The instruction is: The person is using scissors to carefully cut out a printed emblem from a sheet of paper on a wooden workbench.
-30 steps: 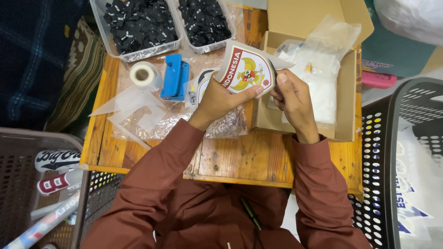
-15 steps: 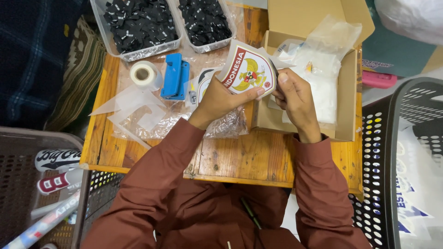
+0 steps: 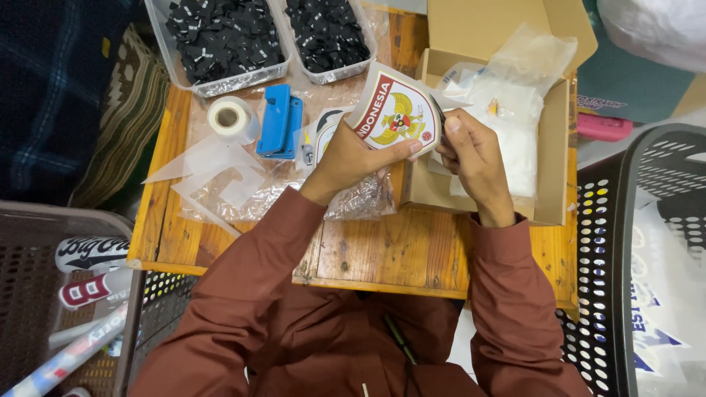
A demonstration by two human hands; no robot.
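Wooden table below, shield-shaped sticker pinched between left hand and right hand.

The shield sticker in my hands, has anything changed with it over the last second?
Barely. The right hand has slid slightly up the right edge of the shield sticker. The left hand still holds it from below, and the cardboard box has not moved.

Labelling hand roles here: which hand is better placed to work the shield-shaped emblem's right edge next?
Probably the right hand: its fingertips pinch the shield emblem at that edge, while the left hand supports it from below.
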